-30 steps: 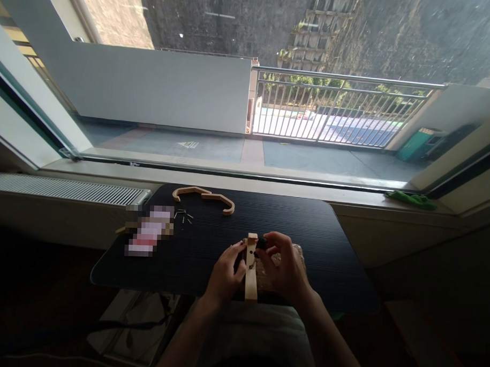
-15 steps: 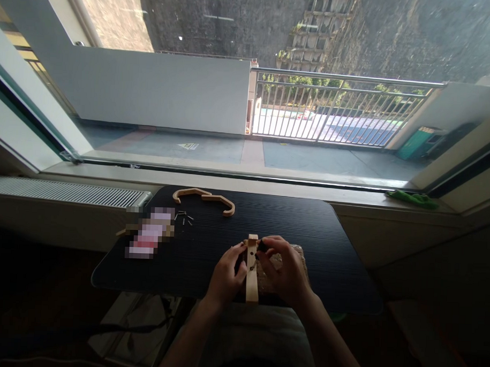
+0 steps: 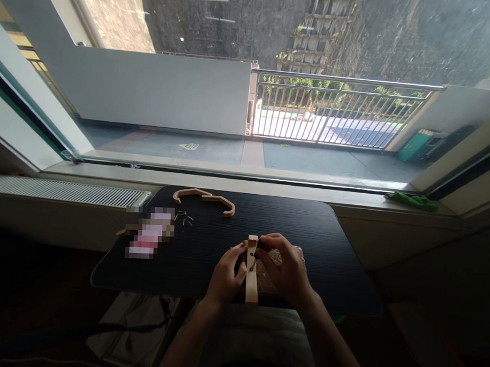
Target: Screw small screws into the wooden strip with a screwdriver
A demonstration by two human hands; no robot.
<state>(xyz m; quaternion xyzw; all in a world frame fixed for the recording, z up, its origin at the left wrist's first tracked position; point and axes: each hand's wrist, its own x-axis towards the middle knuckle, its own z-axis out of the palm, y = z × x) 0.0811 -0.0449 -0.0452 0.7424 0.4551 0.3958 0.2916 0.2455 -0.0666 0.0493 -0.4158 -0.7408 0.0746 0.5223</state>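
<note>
A pale wooden bar (image 3: 251, 292) with dark holes along its face lies lengthwise in front of me, over a rough brownish block (image 3: 265, 283). My left hand (image 3: 227, 274) is closed at the bar's left side, thumb and fingers bent against its edge. From the right, my right hand (image 3: 286, 265) pinches a small dark-handled tool (image 3: 261, 244) that looks like a screwdriver. Its thin shaft slants down toward the lower hole in the bar. The tip is too small to make out, and my right hand covers part of the block.
Two curved wooden pieces (image 3: 220, 198) lie at the back of the black table (image 3: 308, 223). Several screws (image 3: 184, 218) are scattered at left, beside a blurred pinkish packet (image 3: 150, 236). A radiator (image 3: 68, 192) and window sill (image 3: 229, 181) border the table; a green cloth (image 3: 412, 200) rests right.
The fingers of my right hand have shifted slightly around the tool. My left hand and the wooden bar stay almost in place.
</note>
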